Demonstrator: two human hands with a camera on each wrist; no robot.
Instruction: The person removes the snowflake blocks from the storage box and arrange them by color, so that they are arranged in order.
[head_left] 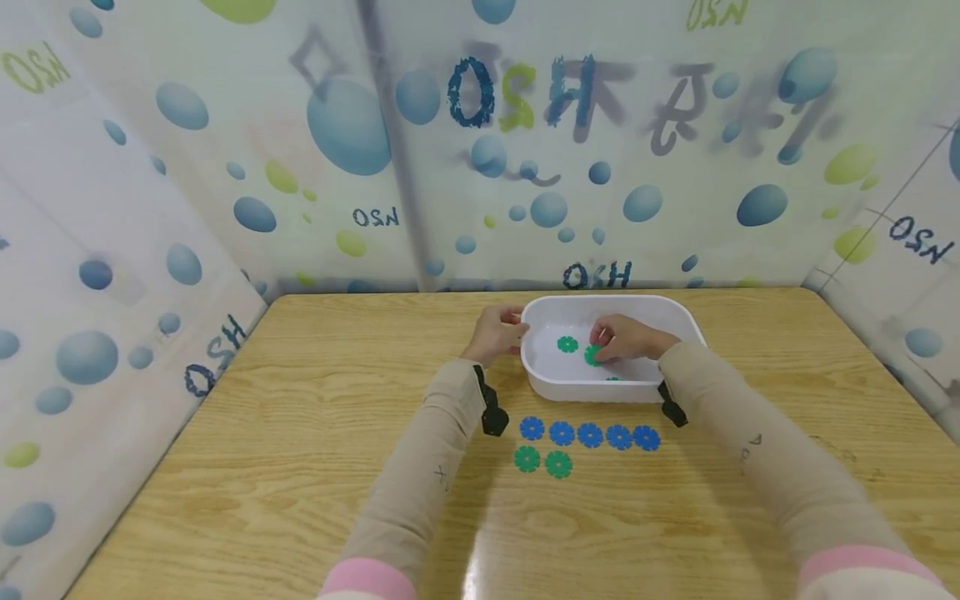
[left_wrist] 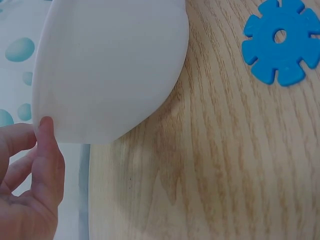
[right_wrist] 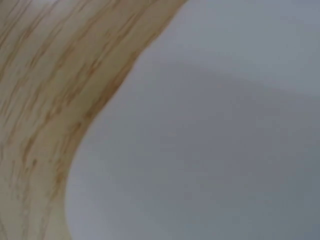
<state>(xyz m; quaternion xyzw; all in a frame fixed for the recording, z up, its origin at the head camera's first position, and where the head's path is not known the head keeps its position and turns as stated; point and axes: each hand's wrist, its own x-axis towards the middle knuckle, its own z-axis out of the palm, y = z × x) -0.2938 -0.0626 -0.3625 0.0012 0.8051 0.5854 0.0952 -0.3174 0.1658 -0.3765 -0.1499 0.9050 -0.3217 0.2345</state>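
A white plastic basin (head_left: 592, 390) stands near the back of the table. At its left end my left hand (head_left: 497, 333) holds the rim; in the left wrist view the thumb of that hand (left_wrist: 42, 175) lies against the basin wall (left_wrist: 115, 65). Inside the basin, my right hand (head_left: 626, 338) pinches a green notched disc (head_left: 592, 356). Another green disc (head_left: 567, 344) lies on the basin floor, and part of one more (head_left: 612, 380) shows behind the front wall. The right wrist view has only the basin's white wall (right_wrist: 200, 150) and wood; my right hand is out of it.
In front of the basin, several blue notched discs (head_left: 590, 435) form a row on the wooden table (head_left: 315, 467). Two green ones (head_left: 527, 458) lie below the row's left part. A patterned curtain (head_left: 465, 183) hangs behind the table's back edge.
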